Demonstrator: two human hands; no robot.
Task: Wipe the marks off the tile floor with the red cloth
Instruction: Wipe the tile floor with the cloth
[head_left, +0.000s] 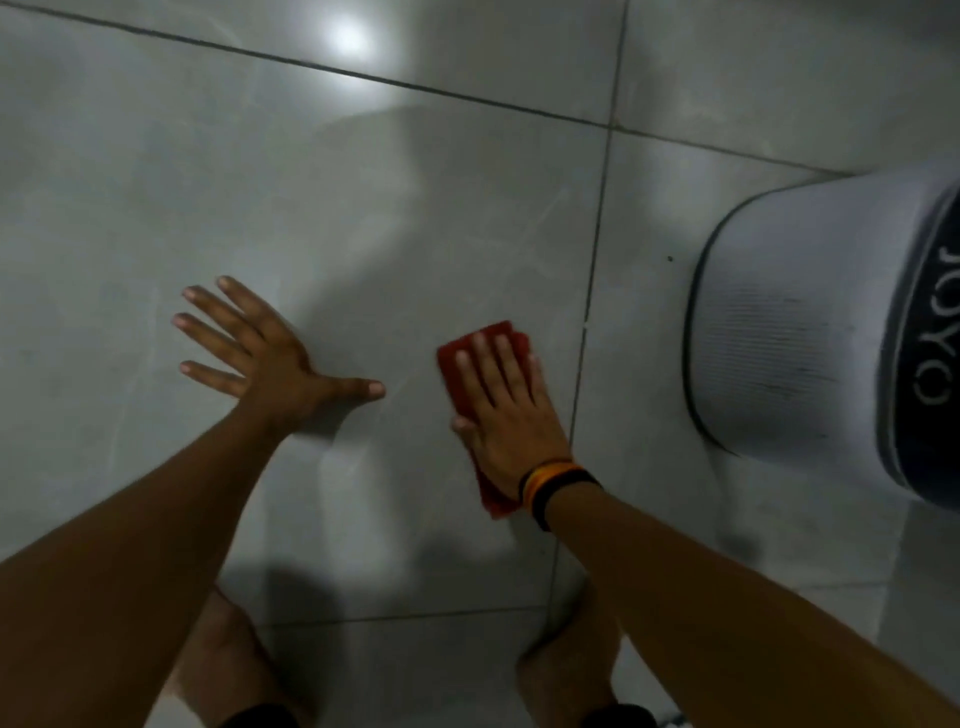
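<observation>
Fingers (491, 358) of the right hand (506, 410) lie flat and close together on top of the folded red cloth (501, 338), pressing it down on the shiny grey tile floor (311, 182). They are not curled around it. The cloth peeks out past the fingertips and again by the wrist, just beside a dark line between two tiles. Black and orange bands (553, 480) go around that wrist.

Over on the other side, the left hand (260, 353) is flat on the floor with its fingers spread wide, holding nothing. Both arms reach out straight in front of the person, and two bare knees show lower down.

A big white round tub with a dark band and letters (810, 332) stands on the floor to the right, well apart from the cloth. I can't see inside it.
</observation>
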